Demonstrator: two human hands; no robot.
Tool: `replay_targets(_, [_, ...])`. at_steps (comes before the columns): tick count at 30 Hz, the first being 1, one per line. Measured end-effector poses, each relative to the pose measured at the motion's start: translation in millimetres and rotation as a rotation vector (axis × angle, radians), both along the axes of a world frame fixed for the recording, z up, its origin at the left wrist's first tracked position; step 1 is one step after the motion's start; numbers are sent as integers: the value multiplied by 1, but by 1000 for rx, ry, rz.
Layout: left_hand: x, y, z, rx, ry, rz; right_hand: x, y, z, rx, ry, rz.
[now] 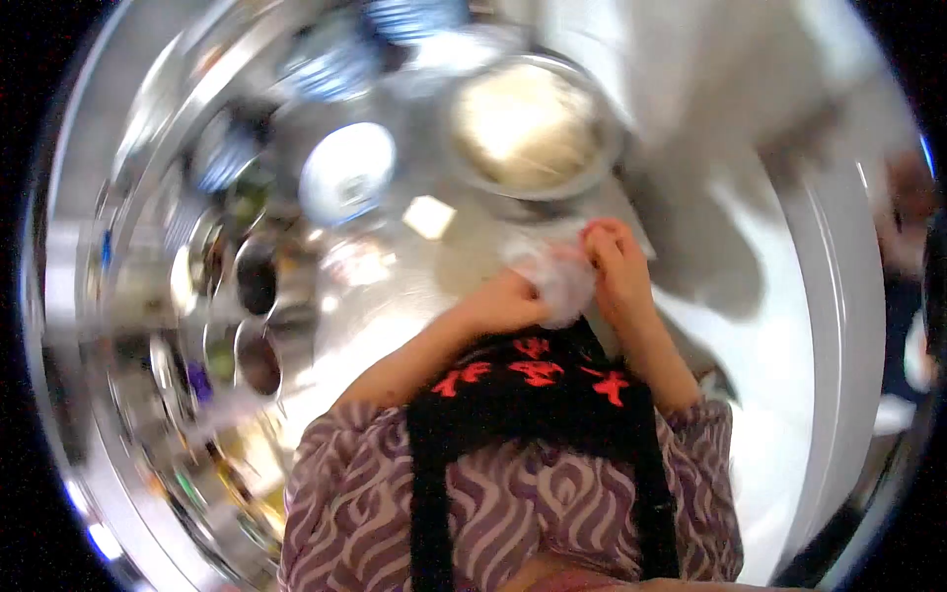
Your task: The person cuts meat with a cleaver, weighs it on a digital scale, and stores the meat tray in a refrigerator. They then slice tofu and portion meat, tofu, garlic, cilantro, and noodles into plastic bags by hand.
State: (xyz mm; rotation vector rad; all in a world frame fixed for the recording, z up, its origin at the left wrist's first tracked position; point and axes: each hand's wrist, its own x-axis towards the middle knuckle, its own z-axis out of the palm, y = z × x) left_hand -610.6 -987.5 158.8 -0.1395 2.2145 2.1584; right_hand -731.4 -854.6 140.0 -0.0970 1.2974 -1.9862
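Close in front of my black apron (533,405), both hands are on a small whitish, translucent plastic bag (564,286). My left hand (511,301) is closed on the bag's near side, its fingertips partly hidden by the plastic. Fingers bent, my right hand (619,264) pinches the other side, where a small red bit (592,233) shows at the fingertips. What the bag contains is too blurred to make out. Just beyond my hands stands a large round metal bowl (592,178) with a pale yellowish mass (528,123) in it.
The bowl stands on a shiny metal worktop (395,296). A white square piece (429,217) and a white round dish (347,173) lie left of it. Blue-striped stacks (330,64) stand behind. Several dark-mouthed containers (258,281) line the left side. At far right, a blurred person (912,207) is partly visible.
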Motion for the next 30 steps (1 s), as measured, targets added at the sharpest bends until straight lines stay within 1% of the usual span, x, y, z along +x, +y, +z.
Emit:
replay_targets(1, [13, -16, -26, -269, 233, 93, 12, -26, 2, -17, 50, 52])
replay_targets(2, [27, -29, -34, -21, 209, 260, 23, -50, 4, -32, 97, 92])
replay_targets(4, [59, -53, -38, 510, 226, 541, 44, -98, 7, -88, -1, 258])
replay_targets(5, [78, -69, -28, 211, 293, 709, 57, -121, 8, -100, -48, 319])
replay_targets(6, [90, -75, -19, 464, 192, 910, 69, -143, 6, -140, 1, 436])
replay_targets(8, [120, -92, -19, 780, 222, 1116, 101, -180, 5, -157, 354, 610])
replay_targets(9, [135, -100, -15, 786, 197, 1168, 118, -199, 10, -65, 636, 703])
replay_targets(10, [149, -104, -2, 793, 169, 1207, 143, -210, 24, -119, 810, 734])
replay_targets(12, [185, -121, 1, 787, 123, 1254, 188, -239, 23, -151, 855, 777])
replay_targets(13, [204, -129, -3, 773, 106, 1262, 203, -250, 24, -118, 914, 836])
replay_targets(14, [214, -138, -9, 868, 203, 1255, 218, -262, 26, -86, 977, 891])
replay_targets(15, [225, -147, -14, 964, 298, 1243, 232, -274, 28, -150, 1134, 914])
replay_targets(16, [236, -158, -28, 1216, 378, 1232, 243, -286, 37, -232, 1309, 993])
replay_targets(18, [253, -176, -27, 1120, 536, 1254, 272, -299, 46, -249, 1443, 1040])
replay_targets(19, [261, -180, -26, 1307, 714, 1132, 279, -303, 54, -277, 1457, 1136])
replay_targets(20, [271, -187, -29, 1358, 743, 1145, 284, -310, 62, -303, 1468, 1235])
replay_targets(21, [284, -197, -31, 1381, 742, 1161, 288, -322, 67, -441, 1500, 1228])
replay_targets(22, [292, -204, -34, 1407, 735, 1178, 288, -334, 77, -451, 1478, 1194])
replay_targets(23, [296, -210, -41, 1384, 811, 1184, 286, -349, 90, -456, 1451, 1159])
replay_targets(24, [311, -217, -41, 1430, 576, 1340, 282, -369, 95, -464, 1424, 1118])
replay_targets(25, [317, -223, -34, 1477, 623, 1271, 272, -397, 77, -415, 1285, 1048])
replay_targets(26, [322, -230, -25, 1524, 669, 1197, 264, -438, 70, -386, 1316, 970])
replay_targets(27, [324, -236, -13, 1473, 662, 1262, 255, -476, 64, -244, 1362, 983])
replay_targets(28, [335, -236, -30, 1524, 729, 1156, 245, -513, 48, -94, 1440, 1039])
replay_targets(30, [350, -240, -39, 1447, 769, 1161, 225, -580, -2, -53, 1619, 1157])
